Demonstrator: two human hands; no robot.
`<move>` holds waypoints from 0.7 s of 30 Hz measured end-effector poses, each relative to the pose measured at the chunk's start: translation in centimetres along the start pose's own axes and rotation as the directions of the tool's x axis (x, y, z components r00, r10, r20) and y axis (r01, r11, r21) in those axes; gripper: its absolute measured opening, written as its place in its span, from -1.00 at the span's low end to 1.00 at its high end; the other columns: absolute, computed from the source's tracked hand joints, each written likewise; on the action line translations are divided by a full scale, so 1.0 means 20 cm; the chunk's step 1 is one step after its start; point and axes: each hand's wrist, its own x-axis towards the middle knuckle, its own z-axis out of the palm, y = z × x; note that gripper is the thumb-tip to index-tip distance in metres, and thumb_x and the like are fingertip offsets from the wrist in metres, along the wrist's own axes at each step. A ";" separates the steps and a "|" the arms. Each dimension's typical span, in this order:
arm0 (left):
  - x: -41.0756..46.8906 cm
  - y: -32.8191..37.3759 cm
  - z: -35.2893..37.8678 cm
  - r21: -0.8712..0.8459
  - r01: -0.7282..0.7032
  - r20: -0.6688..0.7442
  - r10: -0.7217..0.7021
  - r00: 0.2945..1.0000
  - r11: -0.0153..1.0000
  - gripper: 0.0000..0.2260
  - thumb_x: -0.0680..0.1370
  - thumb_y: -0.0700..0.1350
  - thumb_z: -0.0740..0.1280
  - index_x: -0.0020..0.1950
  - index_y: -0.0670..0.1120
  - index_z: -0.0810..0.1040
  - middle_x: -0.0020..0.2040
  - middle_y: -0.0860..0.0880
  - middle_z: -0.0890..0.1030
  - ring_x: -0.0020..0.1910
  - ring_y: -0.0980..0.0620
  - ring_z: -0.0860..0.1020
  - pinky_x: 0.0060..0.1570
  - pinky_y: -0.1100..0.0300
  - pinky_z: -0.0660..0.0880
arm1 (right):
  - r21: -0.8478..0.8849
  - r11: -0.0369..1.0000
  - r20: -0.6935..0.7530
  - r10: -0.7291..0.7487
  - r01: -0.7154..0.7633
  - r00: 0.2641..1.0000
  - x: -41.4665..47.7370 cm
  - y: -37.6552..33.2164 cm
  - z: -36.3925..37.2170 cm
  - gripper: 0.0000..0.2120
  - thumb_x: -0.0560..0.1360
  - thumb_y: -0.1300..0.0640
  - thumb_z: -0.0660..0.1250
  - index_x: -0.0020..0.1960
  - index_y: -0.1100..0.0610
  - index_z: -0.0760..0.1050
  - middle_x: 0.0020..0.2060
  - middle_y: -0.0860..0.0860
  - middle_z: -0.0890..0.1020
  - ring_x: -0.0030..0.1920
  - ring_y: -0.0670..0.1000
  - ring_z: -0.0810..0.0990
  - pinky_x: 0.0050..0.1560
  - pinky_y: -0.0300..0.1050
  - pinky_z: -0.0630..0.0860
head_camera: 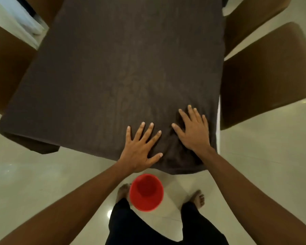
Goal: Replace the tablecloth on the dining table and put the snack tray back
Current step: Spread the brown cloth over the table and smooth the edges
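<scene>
The brown tablecloth [122,68] lies over the bench [218,124]. The left hand [140,149] and right hand [193,131] press flat on it near the close edge, fingers [149,129] spread out and holding nothing. To do this well, slide both hands apart to push out the wrinkles by the right corner. The snack tray is not in sight.

tablecloth [117,68] covers dining table [219,121] | left hand [140,151], right hand [193,131] flat on cloth, side by side, near edge | bucket [146,191] on floor before table, between feet | chairs [265,73] left and right of table
</scene>
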 end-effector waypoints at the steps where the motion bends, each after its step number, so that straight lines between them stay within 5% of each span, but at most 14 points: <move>1: 0.02 0.11 0.01 -0.009 0.002 0.010 -0.002 1.000 1.000 -0.32 0.56 0.41 0.05 0.61 0.12 0.15 0.64 -0.04 0.08 0.61 -0.14 0.01 0.42 -0.44 -0.03 | -0.012 0.997 0.013 -0.076 0.076 0.997 -0.04 0.07 0.00 -0.36 0.59 -0.34 0.04 0.58 -0.09 0.23 0.60 0.08 0.20 0.59 0.13 0.15 0.54 0.22 0.07; 5: 0.12 0.49 0.03 -0.019 0.120 0.021 -0.120 0.993 0.993 -0.33 0.55 0.38 0.08 0.59 0.11 0.20 0.63 -0.03 0.13 0.60 -0.14 0.06 0.43 -0.42 -0.02 | -0.006 0.965 0.017 -0.262 0.262 0.965 -0.30 0.35 -0.02 -0.42 0.62 -0.29 0.06 0.58 -0.11 0.25 0.60 0.06 0.20 0.59 0.11 0.16 0.54 0.19 0.10; 12: 0.18 0.82 0.06 -0.057 0.306 0.030 -0.305 0.952 0.950 -0.32 0.57 0.40 -0.03 0.62 0.11 0.11 0.63 -0.02 0.08 0.61 -0.13 0.01 0.50 -0.30 -0.06 | 0.206 0.955 -0.025 -0.212 0.213 0.977 -0.45 0.57 -0.11 -0.50 0.56 -0.26 0.22 0.42 -0.05 0.45 0.47 0.04 0.39 0.43 0.07 0.36 0.31 0.09 0.46; 15: 0.19 0.89 0.09 -0.044 0.326 0.017 -0.326 0.945 0.944 -0.33 0.57 0.40 -0.03 0.61 0.12 0.13 0.63 -0.06 0.10 0.60 -0.18 0.04 0.50 -0.28 -0.01 | 0.469 0.882 0.022 0.035 -0.041 0.999 -0.41 0.60 -0.12 -0.45 0.49 -0.21 0.37 0.42 -0.06 0.42 0.41 0.03 0.39 0.35 0.04 0.40 0.30 -0.01 0.48; 17: 0.20 0.93 0.09 -0.046 0.329 0.002 -0.330 0.944 0.943 -0.34 0.57 0.39 0.00 0.61 0.13 0.14 0.63 -0.07 0.10 0.59 -0.20 0.03 0.51 -0.25 -0.01 | 0.666 0.684 0.138 0.278 -0.297 0.951 -0.37 0.61 -0.13 -0.43 0.47 -0.17 0.44 0.42 -0.07 0.39 0.30 -0.03 0.47 0.24 -0.02 0.50 0.23 0.01 0.57; 18: 0.20 0.95 0.09 -0.051 0.329 -0.011 -0.330 0.944 0.943 -0.35 0.57 0.38 0.02 0.61 0.13 0.15 0.63 -0.08 0.11 0.59 -0.21 0.03 0.51 -0.24 -0.01 | 0.699 0.623 0.173 0.328 -0.350 0.929 -0.36 0.61 -0.15 -0.45 0.47 -0.15 0.45 0.40 -0.08 0.40 0.21 -0.07 0.54 0.15 -0.06 0.56 0.16 0.00 0.60; 21: 0.21 1.03 0.11 -0.064 0.317 -0.038 -0.320 0.947 0.946 -0.34 0.56 0.39 0.09 0.60 0.12 0.19 0.62 -0.09 0.14 0.59 -0.22 0.04 0.51 -0.23 -0.01 | 0.683 0.659 0.148 0.296 -0.314 0.944 -0.35 0.63 -0.19 -0.62 0.51 -0.06 0.45 0.29 -0.01 0.50 -0.18 -0.15 0.60 -0.16 -0.11 0.61 -0.04 -0.04 0.64</move>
